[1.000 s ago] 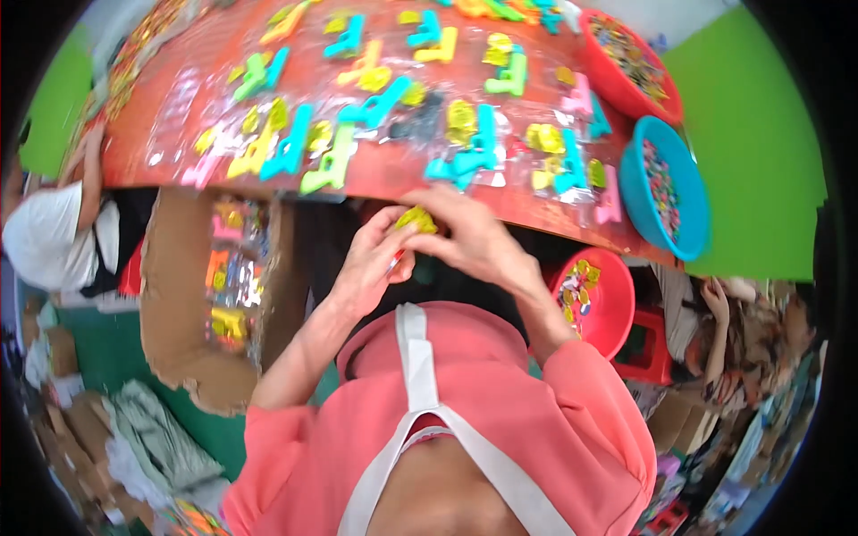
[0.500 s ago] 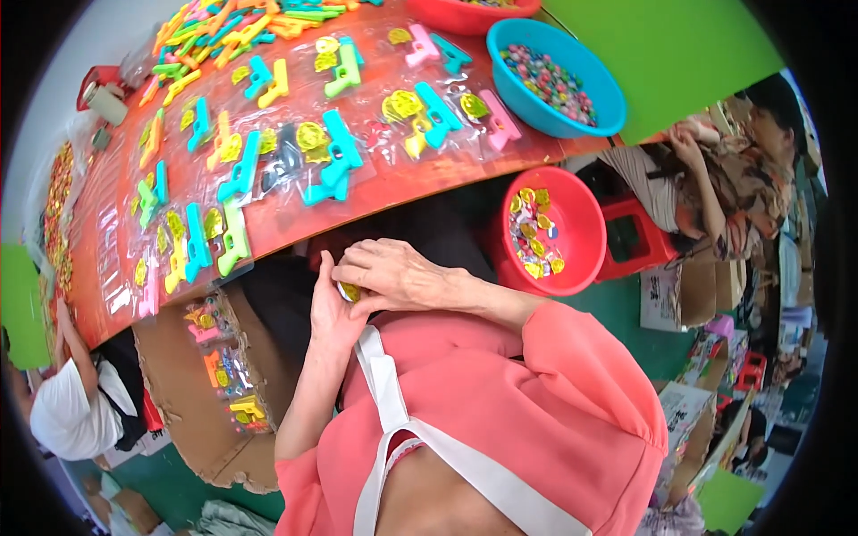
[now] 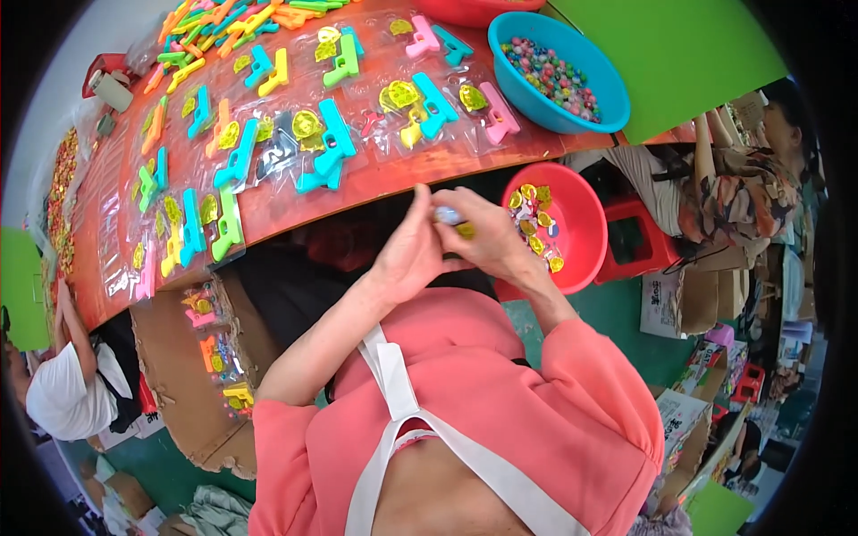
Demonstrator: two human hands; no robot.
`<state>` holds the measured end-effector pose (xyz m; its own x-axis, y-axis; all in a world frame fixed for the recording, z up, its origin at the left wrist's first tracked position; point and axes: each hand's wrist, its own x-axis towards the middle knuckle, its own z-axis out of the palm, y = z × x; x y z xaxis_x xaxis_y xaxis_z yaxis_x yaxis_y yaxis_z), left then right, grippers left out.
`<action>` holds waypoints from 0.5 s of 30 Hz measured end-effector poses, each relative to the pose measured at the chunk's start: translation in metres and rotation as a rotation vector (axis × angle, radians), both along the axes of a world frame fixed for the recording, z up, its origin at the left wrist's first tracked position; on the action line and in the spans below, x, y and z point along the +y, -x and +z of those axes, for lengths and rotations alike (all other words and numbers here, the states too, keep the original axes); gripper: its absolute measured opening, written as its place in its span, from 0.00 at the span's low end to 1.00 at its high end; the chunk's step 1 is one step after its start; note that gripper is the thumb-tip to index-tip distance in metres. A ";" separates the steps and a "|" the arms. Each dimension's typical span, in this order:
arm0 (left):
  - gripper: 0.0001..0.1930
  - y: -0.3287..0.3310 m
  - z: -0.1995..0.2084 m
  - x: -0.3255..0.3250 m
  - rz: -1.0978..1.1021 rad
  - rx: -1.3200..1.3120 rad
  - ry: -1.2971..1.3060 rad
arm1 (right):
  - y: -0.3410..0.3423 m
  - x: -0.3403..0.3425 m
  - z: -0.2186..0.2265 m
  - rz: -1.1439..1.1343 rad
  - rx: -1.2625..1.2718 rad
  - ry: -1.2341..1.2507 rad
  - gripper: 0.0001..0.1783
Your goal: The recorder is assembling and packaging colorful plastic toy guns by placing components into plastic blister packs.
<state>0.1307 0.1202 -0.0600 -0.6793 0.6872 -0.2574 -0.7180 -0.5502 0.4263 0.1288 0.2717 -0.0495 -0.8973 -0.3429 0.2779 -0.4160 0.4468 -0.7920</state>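
Note:
My hands meet in front of my lap, just off the table's near edge. My right hand is curled with its fingers closed around small round yellow-and-silver pieces, mostly hidden by the fingers. My left hand is beside it, fingers stretched upward and palm turned toward the right hand; its thumb side is partly covered. Close by on the right is a red basin holding several similar yellow round pieces. On the table, blue toy pistols and yellow discs lie on clear plastic bags.
A blue basin of colourful beads stands at the table's far right. Loose toy pistols are heaped at the back. An open cardboard box with packed bags is at lower left. Other people sit at the left and right, beside a red stool.
Both hands have moved right and away from my body, toward the red basin. My right hand has turned from lying over the left palm to gripping the small pieces beside it.

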 end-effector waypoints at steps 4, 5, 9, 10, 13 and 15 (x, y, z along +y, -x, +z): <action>0.35 0.005 -0.014 0.018 -0.096 -0.001 0.181 | 0.003 0.049 -0.006 -0.262 0.121 -0.180 0.17; 0.38 0.006 -0.020 0.016 -0.112 0.044 0.204 | 0.002 0.063 -0.009 -0.334 0.079 -0.210 0.17; 0.36 0.007 -0.011 0.005 -0.085 0.104 0.295 | 0.004 0.124 -0.048 -0.506 0.089 -0.324 0.18; 0.32 0.009 -0.009 0.001 -0.063 0.086 0.272 | 0.004 0.136 -0.057 -0.532 0.070 -0.357 0.18; 0.29 0.019 -0.001 -0.007 -0.103 0.253 0.319 | 0.007 0.162 -0.087 -0.573 0.033 -0.419 0.18; 0.25 0.027 0.012 -0.011 -0.079 0.286 0.333 | 0.007 0.179 -0.105 -0.574 -0.036 -0.423 0.21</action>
